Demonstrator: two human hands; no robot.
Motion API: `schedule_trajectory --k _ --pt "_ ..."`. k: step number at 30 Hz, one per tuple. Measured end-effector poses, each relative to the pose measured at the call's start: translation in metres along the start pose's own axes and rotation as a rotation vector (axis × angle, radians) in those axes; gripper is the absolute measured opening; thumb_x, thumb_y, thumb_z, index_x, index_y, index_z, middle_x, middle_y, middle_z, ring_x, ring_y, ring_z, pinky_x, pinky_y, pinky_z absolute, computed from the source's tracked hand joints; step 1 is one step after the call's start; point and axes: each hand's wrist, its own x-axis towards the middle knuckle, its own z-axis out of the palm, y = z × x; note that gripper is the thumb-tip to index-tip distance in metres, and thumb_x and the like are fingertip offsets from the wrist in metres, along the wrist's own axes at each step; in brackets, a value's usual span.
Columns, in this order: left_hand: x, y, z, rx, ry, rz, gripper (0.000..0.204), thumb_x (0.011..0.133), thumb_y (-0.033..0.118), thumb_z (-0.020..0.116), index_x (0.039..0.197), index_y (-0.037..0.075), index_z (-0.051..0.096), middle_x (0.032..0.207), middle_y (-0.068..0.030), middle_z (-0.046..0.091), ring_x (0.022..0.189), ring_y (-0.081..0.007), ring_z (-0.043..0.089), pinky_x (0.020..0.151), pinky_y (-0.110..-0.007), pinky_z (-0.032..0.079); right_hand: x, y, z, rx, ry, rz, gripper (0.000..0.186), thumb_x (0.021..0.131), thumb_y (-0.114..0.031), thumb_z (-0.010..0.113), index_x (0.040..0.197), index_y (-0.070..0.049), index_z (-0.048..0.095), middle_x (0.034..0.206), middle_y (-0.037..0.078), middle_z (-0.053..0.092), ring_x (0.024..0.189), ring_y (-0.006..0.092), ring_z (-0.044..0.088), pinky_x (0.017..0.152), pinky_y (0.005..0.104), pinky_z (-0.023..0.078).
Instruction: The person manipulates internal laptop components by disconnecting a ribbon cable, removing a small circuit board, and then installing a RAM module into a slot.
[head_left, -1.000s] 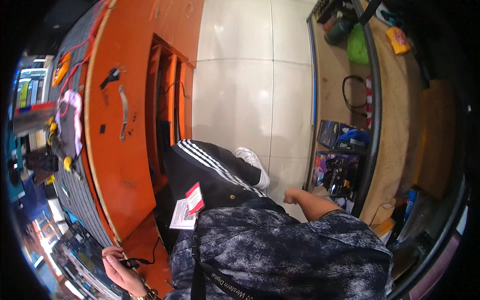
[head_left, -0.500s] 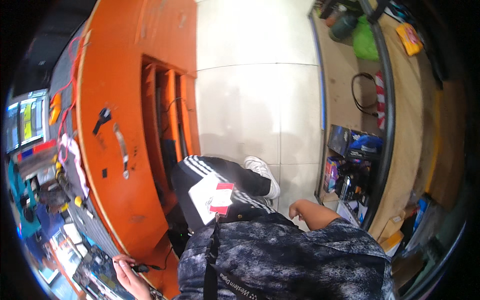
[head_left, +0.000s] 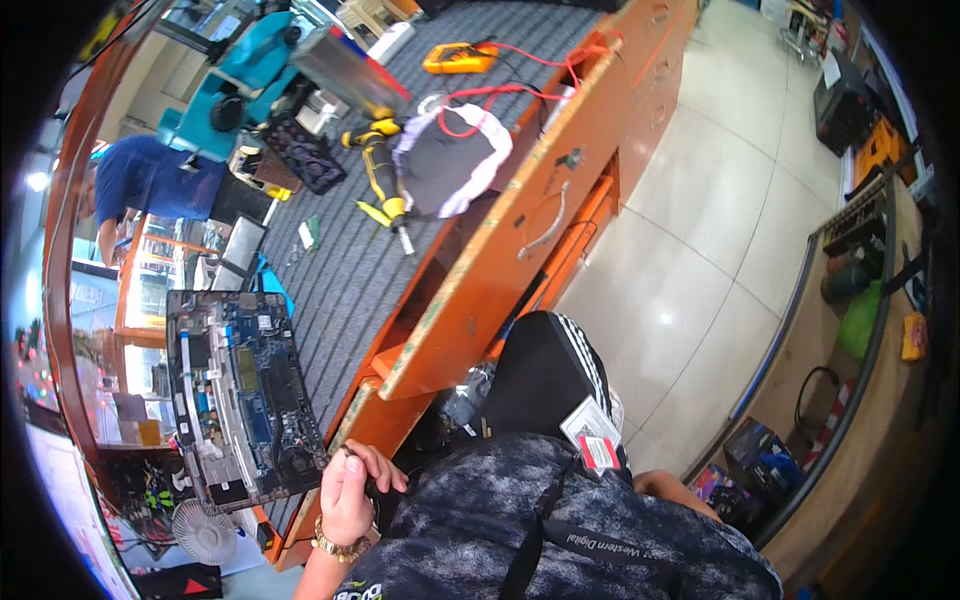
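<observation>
In the head view, the person's left hand is hanging just beside the near corner of an opened laptop, thumb and fingertips drawn together. Its grip is closing on a small dark piece, which seems to be the end of something thin, though it is too small to make out surely. The right arm is showing past the edge of the patterned shirt; the state of that grip cannot be told.

The laptop is lying on the left side of the counter, its circuit board and inner parts facing up. Farther along, a yellow-and-black power screwdriver is lying beside a dark round pad with a ruffled pale edge. An orange meter is resting beyond them, near red leads that are running toward the counter's edge. A teal machine is standing at the far left side, and a co-worker in a blue shirt is leaning nearby. Below the laptop, a small pale fan is showing.
</observation>
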Motion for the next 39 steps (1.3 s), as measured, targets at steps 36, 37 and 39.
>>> schedule_trajectory --k 36,37,39 --pt "-0.11 -0.015 -0.088 0.144 -0.047 -0.233 0.025 0.113 0.016 0.055 0.125 0.002 0.072 0.095 -0.0083 0.075 0.093 -0.0169 0.071 0.086 -0.038 0.056 -0.502 -0.467 0.383 -2.255 1.142 -2.064 0.035 0.09 -0.027 0.07 0.124 -0.017 0.074 0.098 -0.001 0.063 0.092 0.0174 0.057 0.072 0.0327 0.046" --pt "-0.113 -0.02 -0.09 0.13 -0.052 -0.174 0.025 0.113 0.017 0.055 0.125 0.002 0.072 0.096 -0.0097 0.076 0.093 -0.0175 0.072 0.087 -0.037 0.057 -0.498 -0.472 0.379 -2.278 1.156 -2.149 0.039 0.091 -0.026 0.071 0.129 -0.018 0.072 0.1 0.001 0.063 0.091 0.0182 0.057 0.07 0.0327 0.045" --pt "-0.113 -0.035 -0.093 0.11 -0.066 -0.036 0.026 0.113 0.018 0.056 0.126 0.001 0.071 0.097 -0.0125 0.078 0.094 -0.0185 0.075 0.088 -0.037 0.059 -0.489 -0.484 0.368 -2.307 1.196 -2.33 0.048 0.093 -0.025 0.074 0.141 -0.019 0.068 0.103 0.004 0.062 0.088 0.0199 0.056 0.068 0.0326 0.045"
